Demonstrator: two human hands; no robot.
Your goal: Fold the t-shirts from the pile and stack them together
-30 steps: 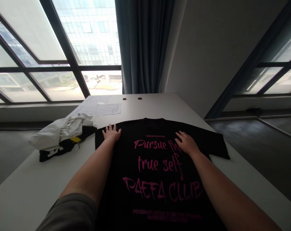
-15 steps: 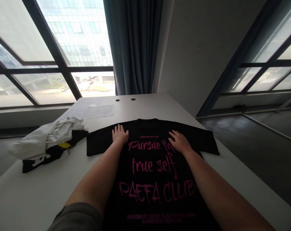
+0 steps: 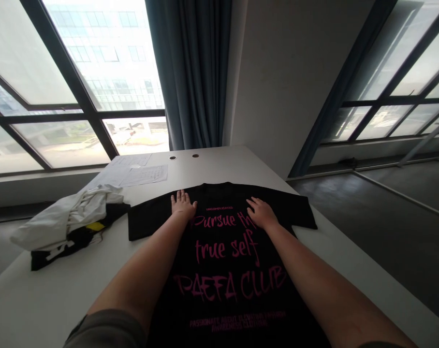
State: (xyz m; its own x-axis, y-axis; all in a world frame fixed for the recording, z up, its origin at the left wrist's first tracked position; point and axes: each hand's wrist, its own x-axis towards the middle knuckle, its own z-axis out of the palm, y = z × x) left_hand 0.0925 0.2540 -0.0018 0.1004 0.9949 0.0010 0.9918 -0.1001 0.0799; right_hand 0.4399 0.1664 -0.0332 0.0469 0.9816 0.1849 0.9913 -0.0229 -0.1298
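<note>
A black T-shirt point(image 3: 223, 270) with pink lettering lies spread flat on the white table point(image 3: 52, 295), sleeves out to both sides. My left hand point(image 3: 182, 205) rests palm down on the shirt's upper left, near the shoulder, fingers spread. Flat on the upper right of the print, over the word "the", lies my right hand point(image 3: 261, 213). Neither hand grips the cloth; both press on top of it.
A crumpled heap of white and black clothes point(image 3: 69, 220) lies at the table's left edge. Sheets of paper point(image 3: 136, 173) and two cable holes point(image 3: 183, 156) are at the far end. Beyond stand large windows, a dark curtain point(image 3: 190, 72) and a wall.
My left hand has slid right, from the left sleeve toward the shirt's shoulder. The right hand stays on the print. The camera has turned slightly, shifting the scene.
</note>
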